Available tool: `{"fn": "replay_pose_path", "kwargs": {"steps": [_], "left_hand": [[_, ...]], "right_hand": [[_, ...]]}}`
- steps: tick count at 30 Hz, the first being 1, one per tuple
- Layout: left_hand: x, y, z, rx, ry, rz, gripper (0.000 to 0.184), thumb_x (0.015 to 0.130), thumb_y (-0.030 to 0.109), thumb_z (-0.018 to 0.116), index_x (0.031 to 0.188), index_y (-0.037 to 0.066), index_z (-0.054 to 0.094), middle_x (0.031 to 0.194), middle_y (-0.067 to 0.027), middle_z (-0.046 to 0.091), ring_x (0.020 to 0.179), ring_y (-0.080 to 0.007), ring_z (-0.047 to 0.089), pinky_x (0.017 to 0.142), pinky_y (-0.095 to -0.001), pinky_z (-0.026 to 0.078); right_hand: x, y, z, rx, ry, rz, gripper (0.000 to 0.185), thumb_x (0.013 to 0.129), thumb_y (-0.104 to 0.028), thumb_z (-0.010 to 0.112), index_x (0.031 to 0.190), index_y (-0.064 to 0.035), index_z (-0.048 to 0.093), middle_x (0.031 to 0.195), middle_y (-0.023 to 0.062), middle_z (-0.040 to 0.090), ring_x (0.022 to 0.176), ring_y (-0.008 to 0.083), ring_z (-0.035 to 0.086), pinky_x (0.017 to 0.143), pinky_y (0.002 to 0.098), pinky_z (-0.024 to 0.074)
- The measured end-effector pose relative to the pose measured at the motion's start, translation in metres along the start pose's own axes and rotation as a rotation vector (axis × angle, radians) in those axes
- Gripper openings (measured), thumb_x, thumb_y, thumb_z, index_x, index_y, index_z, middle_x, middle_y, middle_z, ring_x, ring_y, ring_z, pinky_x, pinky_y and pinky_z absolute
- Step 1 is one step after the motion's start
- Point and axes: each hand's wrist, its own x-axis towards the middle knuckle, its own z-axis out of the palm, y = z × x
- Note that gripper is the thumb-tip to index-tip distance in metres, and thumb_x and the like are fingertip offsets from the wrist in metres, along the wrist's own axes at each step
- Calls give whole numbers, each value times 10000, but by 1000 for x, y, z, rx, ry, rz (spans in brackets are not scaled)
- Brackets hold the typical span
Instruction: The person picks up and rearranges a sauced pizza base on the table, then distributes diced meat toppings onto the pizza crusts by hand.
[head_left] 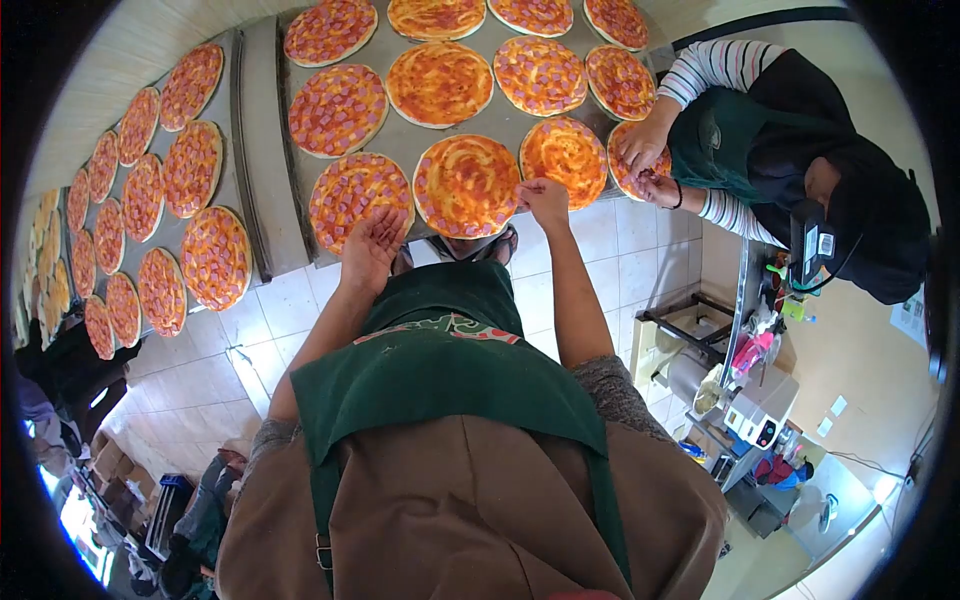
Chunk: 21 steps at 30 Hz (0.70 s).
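My left hand (374, 246) is turned palm up at the near edge of a pizza (352, 190) topped with sauce and diced pink ham. Its fingers are stretched out over that pizza; whether small bits lie in the palm is unclear. My right hand (545, 201) has its fingers pressed together, between a sauced pizza without ham (466, 185) and another sauced pizza (563, 158). Anything in that pinch is hidden or too small to make out. The pizzas lie in rows on a grey metal table (300, 200).
At the right, a co-worker in a striped sleeve (725, 70) has both hands over a pizza (625, 160). A second table (240, 150) with several ham-topped pizzas stands left, past a gap. Equipment (762, 408) sits on a bench at lower right. White floor tiles (200, 400) lie below.
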Motion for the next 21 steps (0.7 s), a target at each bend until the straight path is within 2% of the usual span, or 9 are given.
{"fn": "replay_pose_path", "kwargs": {"steps": [3,6,9,12,15,18,21], "left_hand": [[2,-1,-4,6,11,-3,372,941,244,438,1194,-24,487,1130,-126,586,1074,-224,569,953,-341,457],[4,-2,-7,3,-4,3,381,935,249,451,1203,-18,485,1132,-114,586,1061,-216,570,945,-334,460],[4,0,-10,-12,1,13,381,932,248,457,1207,-14,483,1134,-110,584,1058,-212,568,945,-331,459],[2,0,-7,-19,19,22,374,930,245,461,1202,-10,486,1134,-108,580,1059,-210,568,945,-328,456],[1,0,-6,-27,19,21,369,930,244,463,1198,-8,488,1130,-106,579,1048,-209,571,942,-326,456],[1,-1,-3,-32,21,18,369,930,244,464,1199,-7,487,1127,-104,579,1044,-207,568,940,-324,455],[1,-2,-2,-40,18,24,372,930,246,463,1201,-8,486,1128,-104,578,1052,-205,563,942,-324,452]], "right_hand": [[1,-11,1,-252,-9,-93,134,734,-53,717,832,25,671,713,97,665,615,132,651,549,262,529],[3,-15,3,-535,94,-163,230,727,-209,761,810,-12,676,643,48,642,644,89,632,572,258,487],[-1,-26,-1,-442,121,-150,203,781,-149,715,864,25,652,691,74,647,704,130,659,628,251,518],[17,2,-3,341,-94,-50,188,840,-63,636,966,72,604,777,119,650,752,192,676,665,263,555],[22,0,-9,311,-166,6,194,871,3,565,1036,102,551,855,152,637,775,238,680,679,282,578],[30,-8,-9,239,-188,95,196,867,-9,578,1038,84,559,875,140,640,756,216,679,648,278,576],[39,-14,-7,140,-108,18,202,850,5,588,1039,76,574,890,119,640,723,198,675,633,275,577]]}}
